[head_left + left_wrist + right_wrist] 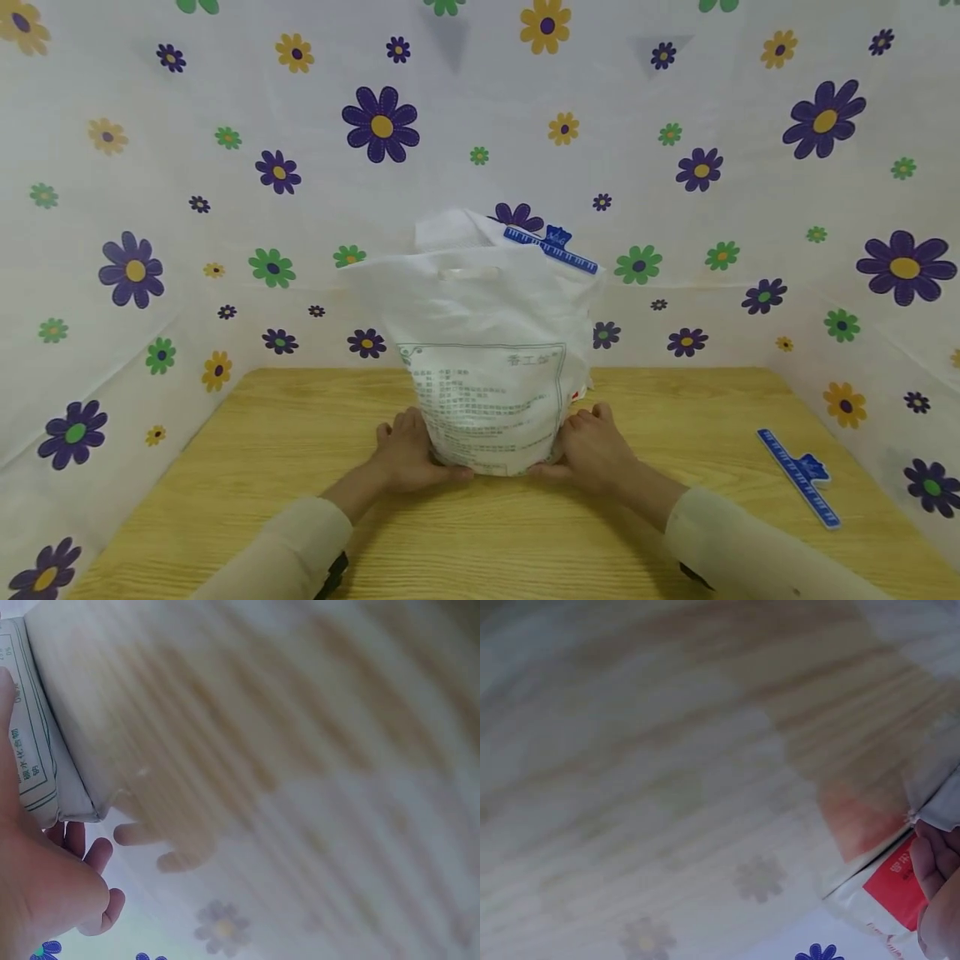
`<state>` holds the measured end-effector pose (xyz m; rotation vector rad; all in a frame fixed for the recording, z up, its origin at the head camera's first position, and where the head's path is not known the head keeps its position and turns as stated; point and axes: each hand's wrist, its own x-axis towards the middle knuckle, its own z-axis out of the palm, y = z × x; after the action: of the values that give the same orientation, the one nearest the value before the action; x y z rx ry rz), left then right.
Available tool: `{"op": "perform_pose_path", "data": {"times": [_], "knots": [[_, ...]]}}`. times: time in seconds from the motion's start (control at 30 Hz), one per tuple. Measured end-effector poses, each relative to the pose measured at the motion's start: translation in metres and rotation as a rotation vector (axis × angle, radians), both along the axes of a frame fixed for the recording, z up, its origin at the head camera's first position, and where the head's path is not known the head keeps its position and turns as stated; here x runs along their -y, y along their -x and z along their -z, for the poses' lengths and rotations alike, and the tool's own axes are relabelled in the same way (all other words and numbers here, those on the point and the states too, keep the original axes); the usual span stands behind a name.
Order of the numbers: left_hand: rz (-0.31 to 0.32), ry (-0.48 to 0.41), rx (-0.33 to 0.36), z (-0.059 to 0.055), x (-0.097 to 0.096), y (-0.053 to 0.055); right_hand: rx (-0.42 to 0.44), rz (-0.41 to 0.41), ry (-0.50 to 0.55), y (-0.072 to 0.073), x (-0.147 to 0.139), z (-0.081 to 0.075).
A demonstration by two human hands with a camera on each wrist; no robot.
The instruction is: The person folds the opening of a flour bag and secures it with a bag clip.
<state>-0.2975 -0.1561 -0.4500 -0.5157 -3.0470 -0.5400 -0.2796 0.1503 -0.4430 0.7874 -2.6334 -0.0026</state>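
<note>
A white bag point(487, 375) with green printed text and a cut-out handle stands upright on the wooden table. Clamped to its top right edge is a blue clip point(551, 248) with a piano-key pattern. My left hand point(408, 454) grips the bag's lower left side, thumb along the front bottom edge. On the opposite side my right hand point(596, 450) holds the lower right corner, its thumb also at the front. Beside the right fingers, the right wrist view shows a white packet with a red label point(898, 889); the head view shows only a red speck of it.
A second blue clip point(799, 479) with the same pattern lies on the table point(480, 542) at the right. Flower-printed white cloth point(480, 100) hangs behind the table and along both sides.
</note>
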Motion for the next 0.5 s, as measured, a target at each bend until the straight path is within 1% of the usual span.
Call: {"op": "perform_pose_path", "data": {"times": [0.1, 0.27, 0.4, 0.5], "knots": [[0.018, 0.0, 0.01, 0.0, -0.005, 0.0, -0.013, -0.011, 0.008, 0.0, -0.008, 0.004], [0.019, 0.008, 0.008, 0.0, -0.013, -0.002, 0.04, -0.041, 0.078, 0.002, -0.02, 0.007], [0.003, -0.01, -0.015, 0.0, -0.02, -0.006, 0.078, -0.043, 0.14, 0.0, -0.026, 0.006], [-0.025, -0.005, -0.047, 0.002, -0.025, -0.01, 0.065, -0.045, 0.153, -0.002, -0.03, 0.007]]}}
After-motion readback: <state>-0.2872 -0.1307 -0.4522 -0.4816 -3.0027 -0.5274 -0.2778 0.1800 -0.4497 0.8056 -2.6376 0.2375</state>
